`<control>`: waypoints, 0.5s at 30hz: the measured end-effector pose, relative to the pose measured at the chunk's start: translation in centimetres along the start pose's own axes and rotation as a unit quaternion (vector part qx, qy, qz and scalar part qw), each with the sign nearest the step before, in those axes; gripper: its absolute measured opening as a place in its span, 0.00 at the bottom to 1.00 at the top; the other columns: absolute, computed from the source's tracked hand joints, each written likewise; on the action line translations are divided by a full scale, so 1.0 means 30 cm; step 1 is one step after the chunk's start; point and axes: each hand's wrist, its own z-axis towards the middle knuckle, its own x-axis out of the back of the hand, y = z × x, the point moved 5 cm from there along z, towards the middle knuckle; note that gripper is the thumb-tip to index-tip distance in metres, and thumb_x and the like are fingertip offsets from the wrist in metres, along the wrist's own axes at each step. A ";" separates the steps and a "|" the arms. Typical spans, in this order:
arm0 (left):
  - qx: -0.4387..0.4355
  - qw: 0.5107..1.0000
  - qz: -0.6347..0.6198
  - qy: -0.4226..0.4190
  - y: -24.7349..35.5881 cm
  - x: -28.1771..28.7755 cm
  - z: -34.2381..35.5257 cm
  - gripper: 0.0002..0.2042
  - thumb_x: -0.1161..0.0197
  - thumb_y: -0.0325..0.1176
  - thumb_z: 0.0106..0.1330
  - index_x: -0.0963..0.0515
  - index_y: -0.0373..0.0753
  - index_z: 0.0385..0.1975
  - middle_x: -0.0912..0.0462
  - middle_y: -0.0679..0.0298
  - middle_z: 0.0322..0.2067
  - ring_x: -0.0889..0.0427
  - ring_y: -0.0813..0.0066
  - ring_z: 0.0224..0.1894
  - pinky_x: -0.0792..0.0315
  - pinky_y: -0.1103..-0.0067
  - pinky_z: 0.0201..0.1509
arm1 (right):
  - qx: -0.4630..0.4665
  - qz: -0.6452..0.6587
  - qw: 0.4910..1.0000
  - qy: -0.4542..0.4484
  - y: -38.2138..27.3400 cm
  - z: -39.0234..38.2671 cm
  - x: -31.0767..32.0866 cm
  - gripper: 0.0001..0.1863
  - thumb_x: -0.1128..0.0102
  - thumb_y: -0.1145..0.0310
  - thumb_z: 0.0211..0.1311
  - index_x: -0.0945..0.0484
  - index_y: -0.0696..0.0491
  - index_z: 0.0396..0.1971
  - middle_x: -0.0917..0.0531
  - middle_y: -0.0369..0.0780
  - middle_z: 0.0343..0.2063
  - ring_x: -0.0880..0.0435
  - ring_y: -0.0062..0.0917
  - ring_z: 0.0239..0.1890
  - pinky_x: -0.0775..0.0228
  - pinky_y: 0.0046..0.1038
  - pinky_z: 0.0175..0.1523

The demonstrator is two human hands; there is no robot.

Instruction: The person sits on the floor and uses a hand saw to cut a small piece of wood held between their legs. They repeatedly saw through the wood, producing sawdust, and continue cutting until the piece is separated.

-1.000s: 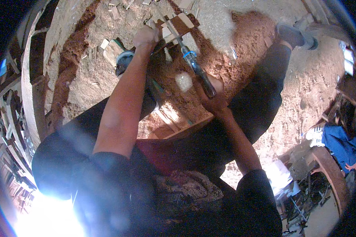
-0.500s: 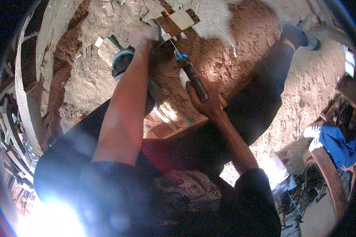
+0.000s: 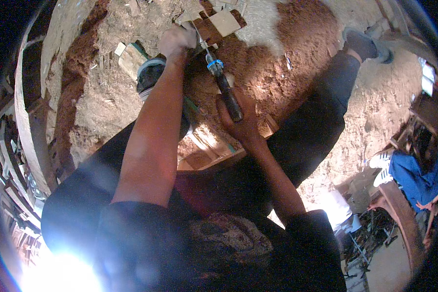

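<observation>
My right hand [image 3: 241, 114] is wrapped round the long dark handle of a handsaw [image 3: 224, 90] with a blue collar. Its thin blade, seen nearly edge-on, slants up and left, ending close beside my left hand [image 3: 177, 41]. That hand is closed and held low near the ground, just beyond my left shoe [image 3: 150, 75]. What lies under its fingers is hidden, so I cannot make out what it grips. A flat, pale square piece of wood [image 3: 224, 23] lies to the right of the blade.
Reddish sawdust [image 3: 306, 34] and small wood scraps cover the ground. A wood block [image 3: 132, 61] lies left of my left shoe. My right leg stretches to the far right, ending in a shoe [image 3: 360, 44]. Another person in blue [image 3: 413, 177] is at the right edge. Timber [image 3: 24, 121] lines the left.
My right hand and the handsaw have shifted left and slightly back toward me. My left hand stays almost in place.
</observation>
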 end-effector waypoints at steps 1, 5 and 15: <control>-0.007 1.000 0.006 -0.007 0.009 0.002 -0.002 0.31 0.58 0.55 0.72 0.14 0.32 0.46 0.15 0.40 0.48 0.15 0.42 0.54 0.24 0.59 0.62 | 0.014 0.000 1.000 0.012 0.019 -0.012 0.007 0.06 0.32 0.70 0.61 0.20 0.56 0.34 0.21 0.42 0.20 0.22 0.33 0.20 0.31 0.37 0.28; -0.005 1.000 0.011 0.022 -0.017 0.035 -0.019 0.31 0.57 0.55 0.71 0.14 0.33 0.44 0.14 0.40 0.47 0.15 0.43 0.53 0.23 0.59 0.61 | 0.041 -0.071 0.996 -0.032 0.140 -0.199 0.063 0.08 0.31 0.70 0.61 0.20 0.56 0.35 0.21 0.43 0.20 0.21 0.33 0.21 0.32 0.36 0.28; -0.007 1.000 0.005 0.000 0.021 0.050 -0.050 0.32 0.57 0.57 0.72 0.14 0.33 0.45 0.14 0.41 0.47 0.15 0.42 0.53 0.24 0.58 0.61 | 0.008 -0.024 1.000 -0.003 0.058 -0.056 0.015 0.06 0.34 0.70 0.63 0.21 0.55 0.30 0.21 0.42 0.17 0.22 0.33 0.17 0.33 0.34 0.26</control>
